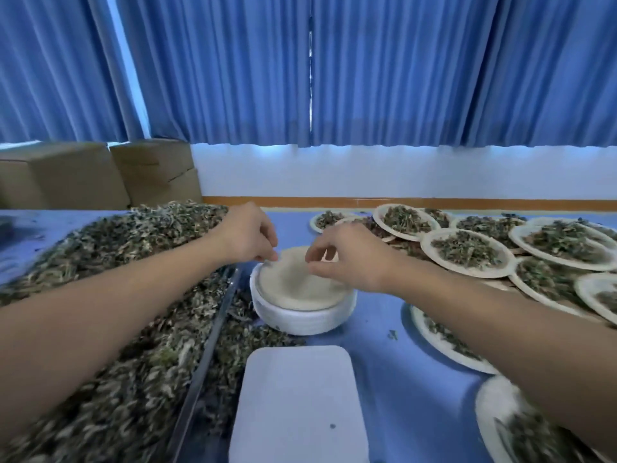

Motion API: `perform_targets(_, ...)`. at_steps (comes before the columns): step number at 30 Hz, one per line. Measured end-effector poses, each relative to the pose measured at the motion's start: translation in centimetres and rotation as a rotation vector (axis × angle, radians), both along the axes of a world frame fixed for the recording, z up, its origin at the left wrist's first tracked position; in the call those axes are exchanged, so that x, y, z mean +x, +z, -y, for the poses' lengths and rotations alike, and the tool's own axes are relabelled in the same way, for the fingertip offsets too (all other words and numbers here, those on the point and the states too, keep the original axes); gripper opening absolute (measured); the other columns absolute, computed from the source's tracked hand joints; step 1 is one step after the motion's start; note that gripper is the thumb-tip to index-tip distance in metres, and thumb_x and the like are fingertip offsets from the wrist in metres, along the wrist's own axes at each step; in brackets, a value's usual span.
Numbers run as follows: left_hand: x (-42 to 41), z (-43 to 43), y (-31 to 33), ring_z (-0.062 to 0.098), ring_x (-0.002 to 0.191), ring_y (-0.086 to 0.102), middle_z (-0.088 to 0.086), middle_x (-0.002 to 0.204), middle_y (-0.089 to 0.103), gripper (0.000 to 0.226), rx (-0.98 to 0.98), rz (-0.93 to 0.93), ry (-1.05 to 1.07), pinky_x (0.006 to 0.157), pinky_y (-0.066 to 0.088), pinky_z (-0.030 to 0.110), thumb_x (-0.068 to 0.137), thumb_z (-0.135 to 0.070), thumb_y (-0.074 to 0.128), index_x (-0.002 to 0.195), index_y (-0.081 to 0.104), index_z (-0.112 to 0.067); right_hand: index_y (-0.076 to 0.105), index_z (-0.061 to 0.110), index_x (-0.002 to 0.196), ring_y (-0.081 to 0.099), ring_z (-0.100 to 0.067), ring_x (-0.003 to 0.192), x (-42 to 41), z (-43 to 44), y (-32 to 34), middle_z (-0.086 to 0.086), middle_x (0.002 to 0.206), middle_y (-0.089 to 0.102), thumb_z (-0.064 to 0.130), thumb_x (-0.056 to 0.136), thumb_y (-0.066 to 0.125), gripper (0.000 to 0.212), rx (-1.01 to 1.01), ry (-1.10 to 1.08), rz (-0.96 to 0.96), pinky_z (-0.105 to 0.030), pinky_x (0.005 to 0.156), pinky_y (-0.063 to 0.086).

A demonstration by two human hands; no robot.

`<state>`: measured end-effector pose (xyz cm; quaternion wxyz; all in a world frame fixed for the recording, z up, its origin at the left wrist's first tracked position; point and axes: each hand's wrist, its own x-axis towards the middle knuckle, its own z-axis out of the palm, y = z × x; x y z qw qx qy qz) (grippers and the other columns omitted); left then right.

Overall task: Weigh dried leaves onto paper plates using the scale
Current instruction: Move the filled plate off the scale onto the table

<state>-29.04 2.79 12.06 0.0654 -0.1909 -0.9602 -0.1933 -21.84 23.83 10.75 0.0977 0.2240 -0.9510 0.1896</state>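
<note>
**Peeling one plate off the stack**

I'm at the start of a weighing round, getting a fresh plate. Both hands are close together over the stack of paper plates [302,317]. My left hand [248,235] has curled fingers nipping the far-left rim of the top plate [290,285], and my right hand [347,259] pinches the rim just beside it between thumb and forefinger. The blur leaves the exact contact a little uncertain. The far edge of the plate looks slightly raised.

Next, I judge, comes freeing that single plate without dragging its neighbour along, then setting it flat on the scale [297,402], whose smooth white rounded platform sits bare, nearest me.

The plates are thin, matte, off-white pulp discs with shallow dished rims, nested tightly. The dried leaves [110,295] lie heaped on my left, curled, brittle-looking and grey-green. Filled plates [467,248] overlap on the blue tablecloth [384,332] to my right.
</note>
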Motion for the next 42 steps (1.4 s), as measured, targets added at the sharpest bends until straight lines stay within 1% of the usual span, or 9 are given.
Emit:
perform_targets(3,2.9,2.0,-0.7,0.004,0.056,0.065,-0.008,0.056,0.067,0.017,0.009,-0.012,0.027,0.059,0.050,0.019,0.064,-0.011,0.094,0.068,0.078,-0.012,0.080,0.027,0.097,0.063,-0.008,0.086,1.4,1.9,-1.5,0.017,0.089,0.069,0.043,0.090,0.074,0.019,0.067,0.028,0.045,-0.032,0.082,0.052)
perform_targets(7,5.2,3.6,-1.8,0.010,0.061,0.069,0.001,0.063,0.072,0.015,-0.079,-0.030,0.048,0.069,0.060,0.031,0.068,-0.008,0.091,0.068,0.076,-0.009,0.081,0.022,0.086,0.068,-0.019,0.084,2.1,2.7,-2.7,0.004,0.084,0.076,0.041,0.089,0.076,0.020,0.061,0.009,0.086,-0.043,0.080,0.054)
perform_targets(11,5.7,5.0,-2.7,0.019,0.067,0.069,0.006,0.067,0.071,0.017,-0.190,-0.033,0.118,0.061,0.056,0.033,0.072,-0.005,0.088,0.068,0.071,-0.006,0.083,0.022,0.087,0.068,-0.016,0.084,2.4,2.2,-3.0,0.005,0.085,0.076,0.032,0.088,0.079,0.010,0.044,0.021,0.086,-0.041,0.083,0.053)
perform_targets(13,5.6,5.6,-3.2,0.027,0.079,0.069,0.010,0.080,0.071,0.005,-0.223,-0.036,0.140,0.066,0.058,0.040,0.080,0.000,0.075,0.083,0.073,-0.003,0.083,0.019,0.088,0.067,-0.019,0.083,2.5,1.8,-3.2,0.004,0.083,0.075,0.026,0.088,0.079,0.008,0.017,0.028,0.083,-0.041,0.083,0.052)
perform_targets(16,5.3,5.8,-4.1,0.031,0.105,0.065,0.011,0.116,0.069,0.033,-0.135,-0.106,0.032,0.090,0.055,0.041,0.093,-0.016,0.068,0.126,0.065,-0.011,0.084,0.020,0.092,0.065,-0.011,0.082,2.6,1.5,-3.3,0.011,0.082,0.072,0.024,0.089,0.079,0.007,-0.002,0.045,0.063,-0.039,0.084,0.051)
perform_targets(19,6.2,5.1,-4.2,0.019,0.131,0.053,0.001,0.141,0.060,0.040,0.018,-0.166,-0.240,0.111,0.038,0.034,0.097,-0.031,0.066,0.135,0.063,-0.018,0.084,0.018,0.096,0.065,-0.013,0.085,2.6,1.6,-3.2,0.008,0.086,0.072,0.024,0.089,0.079,0.010,0.004,0.068,0.046,-0.039,0.086,0.050)
perform_targets(28,7.1,2.7,-5.4,0.013,0.110,0.062,-0.014,0.117,0.071,0.022,-0.101,-0.215,-0.469,0.099,0.045,0.045,0.098,-0.040,0.062,0.114,0.076,-0.031,0.083,0.016,0.099,0.065,-0.022,0.086,2.9,1.5,-3.2,-0.004,0.087,0.072,0.020,0.091,0.077,0.011,0.011,0.118,0.010,-0.042,0.086,0.049)
perform_targets(36,6.8,2.4,-4.7,0.020,0.101,0.062,-0.002,0.106,0.070,0.023,-0.210,-0.278,-0.570,0.087,0.049,0.044,0.104,-0.029,0.055,0.111,0.075,-0.022,0.082,0.025,0.098,0.063,-0.027,0.088,2.7,1.7,-2.0,-0.003,0.086,0.072,0.026,0.096,0.069,0.013,0.178,0.127,0.014,-0.046,0.085,0.050)
perform_targets(42,7.2,2.5,-4.7,0.027,0.096,0.062,0.005,0.106,0.068,0.040,-0.411,-0.504,-0.608,0.085,0.047,0.042,0.109,-0.032,0.034,0.118,0.069,-0.015,0.082,0.023,0.103,0.065,-0.022,0.087,3.1,1.6,-1.6,0.006,0.087,0.073,0.026,0.097,0.068,0.015,0.172,0.121,-0.011,-0.043,0.086,0.051)
